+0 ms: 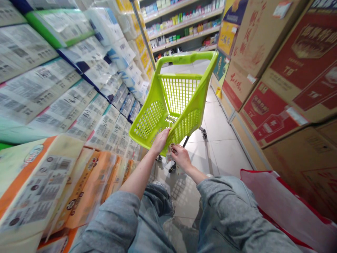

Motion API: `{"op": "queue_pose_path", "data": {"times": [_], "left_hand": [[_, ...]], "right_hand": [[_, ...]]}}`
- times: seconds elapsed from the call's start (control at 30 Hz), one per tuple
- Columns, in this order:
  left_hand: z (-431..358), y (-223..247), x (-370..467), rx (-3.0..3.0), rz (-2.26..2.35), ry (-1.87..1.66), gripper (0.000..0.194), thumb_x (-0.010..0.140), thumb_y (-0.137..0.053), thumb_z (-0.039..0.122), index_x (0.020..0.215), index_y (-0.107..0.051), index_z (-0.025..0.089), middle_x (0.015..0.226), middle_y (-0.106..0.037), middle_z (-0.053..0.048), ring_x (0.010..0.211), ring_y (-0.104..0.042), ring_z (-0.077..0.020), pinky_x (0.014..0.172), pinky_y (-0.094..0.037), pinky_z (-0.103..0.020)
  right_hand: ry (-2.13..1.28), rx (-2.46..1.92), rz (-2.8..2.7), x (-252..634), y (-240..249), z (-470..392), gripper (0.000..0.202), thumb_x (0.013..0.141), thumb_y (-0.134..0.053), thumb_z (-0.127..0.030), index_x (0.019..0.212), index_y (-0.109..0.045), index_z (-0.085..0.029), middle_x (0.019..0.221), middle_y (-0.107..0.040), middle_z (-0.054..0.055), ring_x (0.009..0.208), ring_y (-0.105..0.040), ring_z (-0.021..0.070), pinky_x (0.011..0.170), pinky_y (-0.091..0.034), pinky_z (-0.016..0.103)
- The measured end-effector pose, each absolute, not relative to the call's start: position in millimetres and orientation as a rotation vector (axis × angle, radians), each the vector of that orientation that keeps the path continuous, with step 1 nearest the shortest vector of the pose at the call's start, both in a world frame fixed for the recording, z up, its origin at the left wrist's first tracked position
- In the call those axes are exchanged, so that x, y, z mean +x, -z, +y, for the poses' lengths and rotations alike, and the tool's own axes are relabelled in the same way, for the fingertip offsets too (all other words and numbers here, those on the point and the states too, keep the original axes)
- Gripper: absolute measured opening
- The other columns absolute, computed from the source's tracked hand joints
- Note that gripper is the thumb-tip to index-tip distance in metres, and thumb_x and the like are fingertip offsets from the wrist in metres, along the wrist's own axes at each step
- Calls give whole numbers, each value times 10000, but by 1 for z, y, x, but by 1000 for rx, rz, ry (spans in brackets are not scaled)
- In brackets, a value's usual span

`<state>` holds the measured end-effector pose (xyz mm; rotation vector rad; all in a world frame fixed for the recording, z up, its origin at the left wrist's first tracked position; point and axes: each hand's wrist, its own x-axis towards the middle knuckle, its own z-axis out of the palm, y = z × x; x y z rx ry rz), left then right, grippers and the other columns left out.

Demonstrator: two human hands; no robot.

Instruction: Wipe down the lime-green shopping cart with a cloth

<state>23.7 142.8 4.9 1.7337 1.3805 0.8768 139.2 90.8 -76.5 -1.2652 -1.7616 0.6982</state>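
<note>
- Left side: stacked white packs (50, 93) wall the aisle; orange packs (92, 179) crowd the lower left.
- Centre: the left hand (160, 140) lies over the near edge of the green cart (193, 79); cannot tell whether its grip is closed.
- Just right of it: the right hand (182, 156), grip pinched on a small crumpled wrapper (170, 154).
- Upper centre: stocked shelves (184, 24).
- Right side: stacked cartons (279, 77); lower right, a red-edged panel (284, 207).
</note>
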Motion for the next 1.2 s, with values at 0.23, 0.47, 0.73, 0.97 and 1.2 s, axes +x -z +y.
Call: {"op": "queue_pose_path", "data": {"times": [0.23, 0.47, 0.73, 0.97, 1.2], "left_hand": [[142, -6, 28, 1783, 1407, -868, 532, 915, -278, 465, 1157, -601, 119, 1233, -601, -103, 1162, -524, -201, 1041, -347, -324], [142, -8, 29, 1815, 1395, -859, 508, 922, -271, 441, 1168, -595, 136, 1222, -608, -86, 1152, -528, -189, 1029, -357, -310], [142, -10, 26, 1764, 1394, -872, 514, 913, -285, 460, 1136, -612, 133, 1202, -620, -92, 1126, -546, -200, 1013, -373, -322], [142, -10, 27, 1804, 1380, -869, 525, 905, -280, 475, 1131, -609, 135, 1192, -622, -91, 1137, -536, -195, 1020, -363, -308], [141, -11, 24, 1783, 1391, -867, 520, 900, -298, 470, 1137, -607, 126, 1198, -619, -97, 1132, -541, -196, 1015, -367, -305]], "right_hand": [[-449, -1218, -2003, 139, 76, 76, 147, 878, -476, -169, 919, -617, -178, 925, -616, 77, 905, -558, 188, 777, -452, 273], [-525, -1235, -1968, 134, 74, 82, 197, 886, -453, -156, 970, -627, -196, 967, -612, 78, 952, -554, 190, 800, -452, 277], [-724, -1287, -1845, 138, 73, 83, 141, 852, -502, -187, 812, -637, -197, 815, -604, 19, 784, -563, 140, 702, -417, 226], [-615, -1416, -1846, 145, 78, 90, 207, 874, -445, -154, 941, -636, -198, 970, -606, 69, 898, -549, 173, 752, -425, 254], [-793, -1296, -1845, 141, 82, 95, 212, 865, -446, -169, 840, -655, -199, 864, -594, 29, 820, -552, 138, 734, -413, 225]]}}
